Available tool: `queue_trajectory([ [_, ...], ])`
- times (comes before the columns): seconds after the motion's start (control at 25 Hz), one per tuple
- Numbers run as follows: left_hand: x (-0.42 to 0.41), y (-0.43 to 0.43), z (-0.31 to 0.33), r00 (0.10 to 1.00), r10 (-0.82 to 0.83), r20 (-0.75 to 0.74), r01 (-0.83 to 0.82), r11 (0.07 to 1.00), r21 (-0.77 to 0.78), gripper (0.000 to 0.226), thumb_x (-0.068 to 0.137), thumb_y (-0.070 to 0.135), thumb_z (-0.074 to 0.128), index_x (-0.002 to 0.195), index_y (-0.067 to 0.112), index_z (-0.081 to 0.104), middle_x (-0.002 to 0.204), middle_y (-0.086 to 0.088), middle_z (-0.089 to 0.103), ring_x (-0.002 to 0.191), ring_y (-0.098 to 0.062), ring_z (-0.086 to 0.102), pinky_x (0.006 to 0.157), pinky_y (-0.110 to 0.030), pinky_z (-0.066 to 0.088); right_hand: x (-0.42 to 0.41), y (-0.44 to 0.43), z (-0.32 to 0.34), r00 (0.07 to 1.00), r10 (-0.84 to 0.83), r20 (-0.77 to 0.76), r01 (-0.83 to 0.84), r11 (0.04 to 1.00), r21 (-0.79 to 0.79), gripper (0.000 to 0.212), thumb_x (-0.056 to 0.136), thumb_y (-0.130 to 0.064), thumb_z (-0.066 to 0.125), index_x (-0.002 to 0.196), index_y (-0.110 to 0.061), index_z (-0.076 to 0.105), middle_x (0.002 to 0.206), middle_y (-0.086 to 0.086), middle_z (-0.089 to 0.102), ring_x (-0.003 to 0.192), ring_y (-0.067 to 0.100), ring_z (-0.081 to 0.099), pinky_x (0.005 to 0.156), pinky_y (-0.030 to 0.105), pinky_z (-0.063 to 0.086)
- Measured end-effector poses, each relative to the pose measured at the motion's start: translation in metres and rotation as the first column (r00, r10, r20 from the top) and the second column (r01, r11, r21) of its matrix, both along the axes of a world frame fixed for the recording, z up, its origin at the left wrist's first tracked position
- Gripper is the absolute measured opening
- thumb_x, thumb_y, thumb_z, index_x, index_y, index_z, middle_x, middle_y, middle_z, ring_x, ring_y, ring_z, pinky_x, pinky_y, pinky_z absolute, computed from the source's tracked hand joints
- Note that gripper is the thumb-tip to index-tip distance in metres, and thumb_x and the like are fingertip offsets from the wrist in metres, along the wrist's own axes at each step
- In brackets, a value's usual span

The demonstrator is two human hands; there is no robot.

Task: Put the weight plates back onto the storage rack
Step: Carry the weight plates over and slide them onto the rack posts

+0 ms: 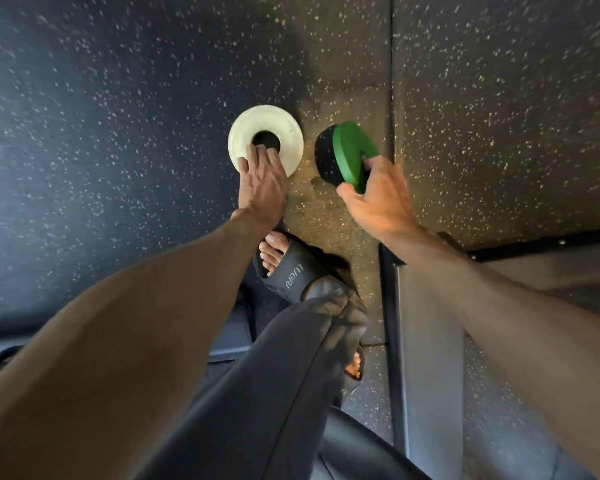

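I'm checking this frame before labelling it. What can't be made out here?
- Storage rack: not in the head view, so where the plates go is unknown.
- Markings on the white plate: too blurred to read; the left hand covers its near edge.
- Green plate: tilted up edge-on in the right hand, its face hidden.
- Left fingertips: in the hole, grip unclear.

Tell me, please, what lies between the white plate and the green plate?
Only bare speckled floor separates the white plate and the green plate, per the head view.
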State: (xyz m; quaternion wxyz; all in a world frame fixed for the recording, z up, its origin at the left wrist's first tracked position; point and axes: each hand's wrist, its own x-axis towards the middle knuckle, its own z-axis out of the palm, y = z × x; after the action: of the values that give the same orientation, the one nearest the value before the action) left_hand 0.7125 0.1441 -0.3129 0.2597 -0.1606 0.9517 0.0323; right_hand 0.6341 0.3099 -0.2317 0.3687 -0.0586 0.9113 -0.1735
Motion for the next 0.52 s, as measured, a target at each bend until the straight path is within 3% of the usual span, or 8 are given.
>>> queue_trajectory([
  [0.12,-0.003,-0.015,0.022,1.000,0.008,0.002,-0.008,0.981,0.192,0.036,0.096,0.012,0.048,0.128,-0.003,0.042,0.128,-0.019,0.047,0.121,-0.036,0.039,0.102,-0.048,0.035,0.005,-0.002,0.018,0.998,-0.054,0.014,0.054,0.999,0.001,0.034,0.090,-0.037,0.058,0.110,-0.010,0.052,0.094,0.002,0.050,0.104,0.024,0.048,0.085,0.037,0.046],
  [0.24,-0.015,-0.029,0.064,0.993,0.121,0.006,-0.117,0.942,0.315,0.036,0.104,0.025,0.034,0.124,0.000,0.049,0.126,-0.018,0.055,0.119,-0.036,0.039,0.098,-0.047,0.033,0.016,-0.004,0.053,0.998,-0.050,0.037,0.050,0.999,0.006,0.025,0.098,-0.035,0.058,0.102,-0.011,0.052,0.077,-0.008,0.036,0.100,0.025,0.049,0.079,0.036,0.045],
  [0.36,-0.014,-0.032,0.144,0.995,-0.011,0.101,-0.014,0.969,0.246,0.038,0.106,0.018,0.029,0.135,0.002,0.046,0.125,-0.018,0.055,0.113,-0.037,0.041,0.091,-0.047,0.036,0.027,-0.010,0.118,0.998,0.025,0.065,-0.024,1.000,-0.010,0.024,0.100,-0.034,0.057,0.101,-0.010,0.057,0.077,-0.004,0.047,0.094,0.030,0.058,0.081,0.047,0.054],
  [0.52,0.022,-0.032,0.269,0.982,-0.173,0.072,0.160,0.973,0.168,0.039,0.104,0.009,0.035,0.141,-0.001,0.039,0.119,-0.022,0.056,0.098,-0.034,0.059,0.084,-0.044,0.049,0.032,-0.020,0.232,0.982,0.154,0.109,-0.154,0.988,-0.009,0.032,0.101,-0.036,0.052,0.108,-0.006,0.063,0.089,0.011,0.062,0.099,0.034,0.060,0.085,0.050,0.055],
])
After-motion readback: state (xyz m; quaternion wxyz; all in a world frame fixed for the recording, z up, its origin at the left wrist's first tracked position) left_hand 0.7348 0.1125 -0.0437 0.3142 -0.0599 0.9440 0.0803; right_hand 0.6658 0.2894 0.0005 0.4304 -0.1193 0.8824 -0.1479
